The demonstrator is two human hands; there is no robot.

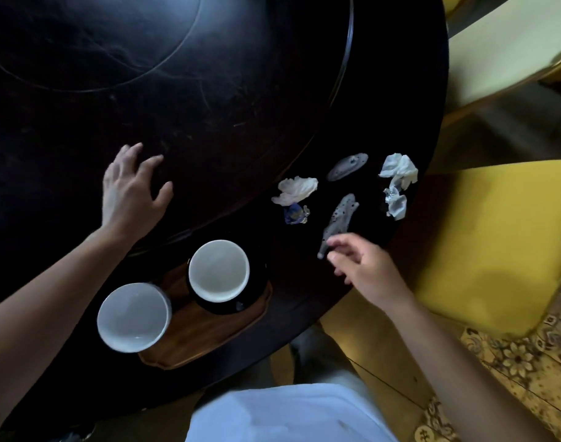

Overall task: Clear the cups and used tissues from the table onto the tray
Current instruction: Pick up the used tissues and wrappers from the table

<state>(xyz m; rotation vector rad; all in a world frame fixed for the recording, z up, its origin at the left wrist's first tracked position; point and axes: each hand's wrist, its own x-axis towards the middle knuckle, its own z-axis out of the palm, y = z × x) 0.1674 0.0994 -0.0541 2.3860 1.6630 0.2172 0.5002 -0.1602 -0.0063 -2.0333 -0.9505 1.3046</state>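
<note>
Two cups with white insides stand on a brown wooden tray (209, 342) at the table's near edge: one (134, 317) at the tray's left end, one dark-walled cup (219, 270) further right. Crumpled white tissues lie to the right on the dark table: one (293, 189) with a blue wrapper (295, 213) beside it, another (398, 170) near the table edge with a smaller piece (396, 204) below it. My left hand (131, 189) rests flat on the table, fingers spread. My right hand (365, 266) hovers with fingertips at the lower end of a grey speckled scrap (339, 218).
A second grey speckled piece (347, 166) lies beyond the scrap. The round dark table has a raised turntable (177, 74) in its middle. Yellow chairs (495, 244) stand close along the table's right side, over a patterned floor.
</note>
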